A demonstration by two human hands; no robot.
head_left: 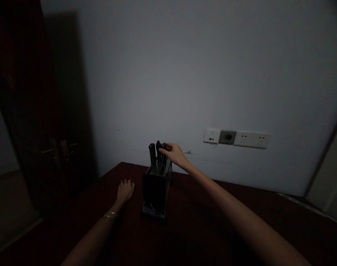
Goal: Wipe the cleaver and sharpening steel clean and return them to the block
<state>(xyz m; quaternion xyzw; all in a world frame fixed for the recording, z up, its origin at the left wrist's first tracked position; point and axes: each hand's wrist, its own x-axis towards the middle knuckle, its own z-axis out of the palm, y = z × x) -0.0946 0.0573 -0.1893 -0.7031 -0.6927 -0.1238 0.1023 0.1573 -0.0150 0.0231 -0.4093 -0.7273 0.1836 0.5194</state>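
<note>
A dark knife block stands upright on the dark red table, with several black handles rising from its top. My right hand is closed, thumb and fingers pinching the rightmost handle, that of a knife whose blade is hidden in the block. Left of it are another black handle and a middle one, whose kind is too dark to make out. My left hand lies palm down on the table, left of the block and apart from it, fingers a little spread; a bracelet circles that wrist.
The table meets a pale wall just behind the block. Sockets and switch plates are set in the wall at the right. At the left stands a dark door with a metal handle. The light is dim.
</note>
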